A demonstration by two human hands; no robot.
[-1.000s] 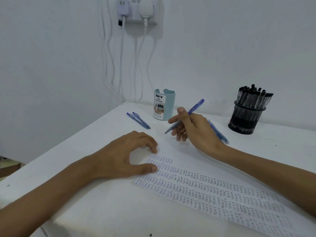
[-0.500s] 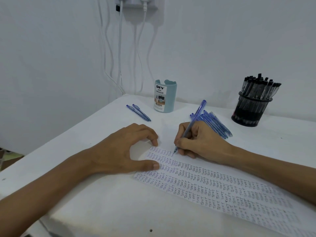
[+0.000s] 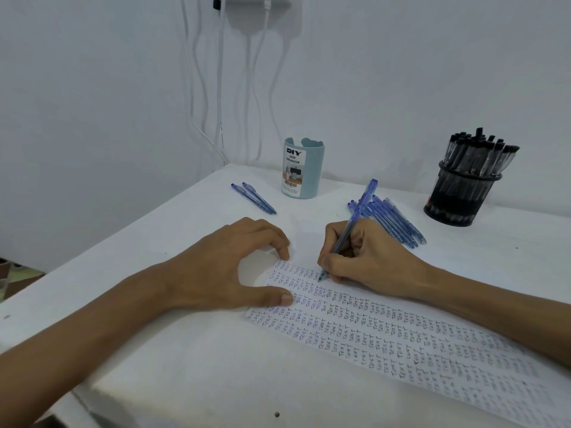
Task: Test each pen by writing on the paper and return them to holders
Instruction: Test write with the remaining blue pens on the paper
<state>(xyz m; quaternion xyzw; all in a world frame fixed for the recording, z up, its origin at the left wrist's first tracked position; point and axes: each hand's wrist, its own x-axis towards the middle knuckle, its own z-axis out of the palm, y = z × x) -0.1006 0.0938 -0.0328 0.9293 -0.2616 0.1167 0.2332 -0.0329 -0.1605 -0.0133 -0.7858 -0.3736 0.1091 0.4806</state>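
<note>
Where right hand [image 3: 367, 257] grips, blue pen [image 3: 362, 203], seemingly translucent barrel

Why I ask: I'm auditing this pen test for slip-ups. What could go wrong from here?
1. The right hand, writing with a translucent blue ballpoint pen, rests on the white paper sheet crowded with TEST rows; fresh ink may smear.
2. The heap of loose blue pens beside that hand and the pair of blue pens near the pale teal desk organizer cup look alike, so tested and untested ones could get mixed.
</note>
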